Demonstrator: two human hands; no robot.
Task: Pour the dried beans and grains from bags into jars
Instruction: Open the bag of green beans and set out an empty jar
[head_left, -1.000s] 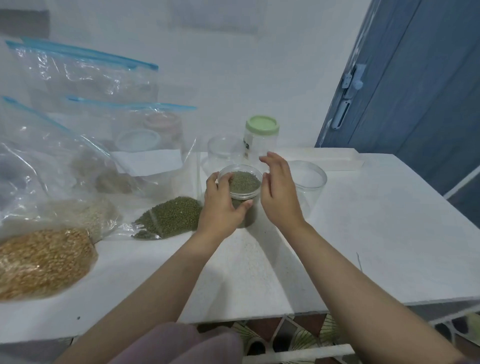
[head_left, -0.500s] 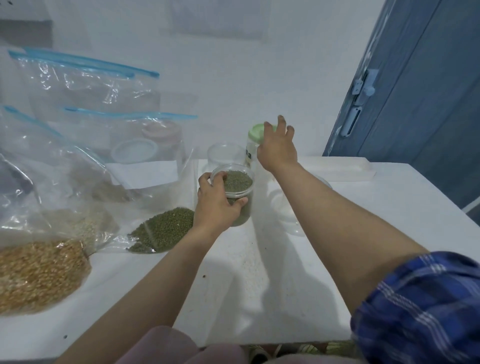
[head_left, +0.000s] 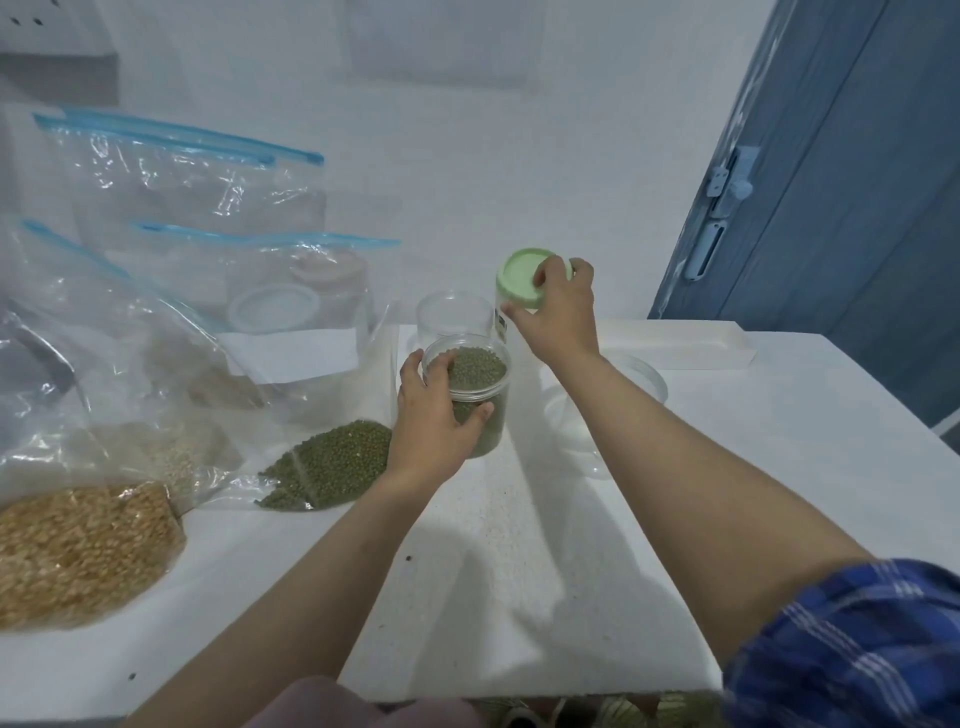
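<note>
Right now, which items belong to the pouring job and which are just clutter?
In the job:
left hand gripping the bean jar
right hand on the green lid
bean bag
grain bag
empty jars

Lying about:
white tray
blue door

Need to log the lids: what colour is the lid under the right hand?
Light green round plastic lid, clearest in the head view.

We've got bare tabletop (head_left: 519, 571) along the front edge and right side; bags (head_left: 171, 395) block the left, jars (head_left: 452, 317) crowd the back-centre.
</note>
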